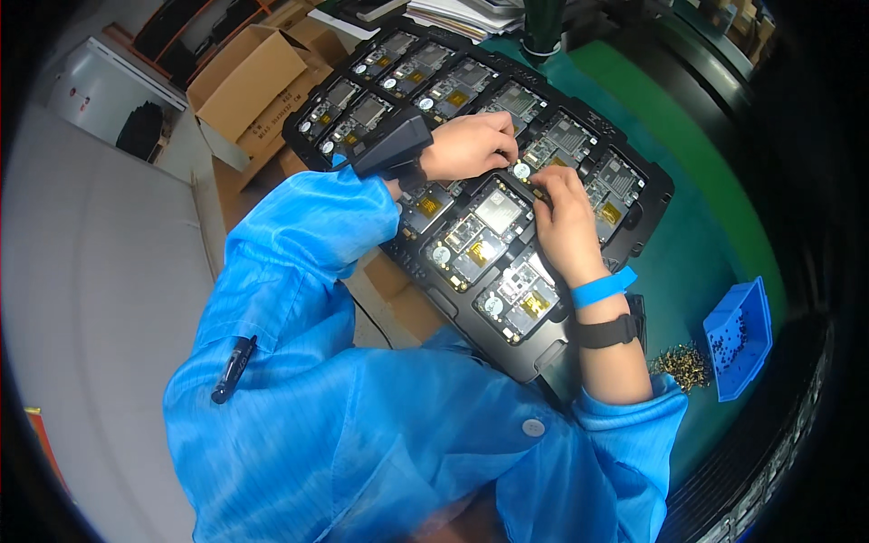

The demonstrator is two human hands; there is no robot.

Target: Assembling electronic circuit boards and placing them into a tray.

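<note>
A large black tray (520,359) carries several phone-sized device assemblies with exposed circuit boards, yellow tape and round white stickers. My left hand (469,145) reaches over its middle, fingers curled and closed at one assembly. From the right, my right hand (570,222) comes to the same spot with bent, closed fingers beside a round white sticker (521,170). My fingers hide whatever is pinched between them. Nearer to me lie one assembly with a silver shield plate (498,210) and another circuit-board assembly (522,303). A black device (394,145) sits on my left wrist.
A blue bin (742,339) with small dark parts tilts at the right on the green mat (697,235). Beside it lies a pile of small brass-coloured parts (683,366). An open cardboard box (249,86) stands far left. A dark green cylinder (543,32) stands behind the tray.
</note>
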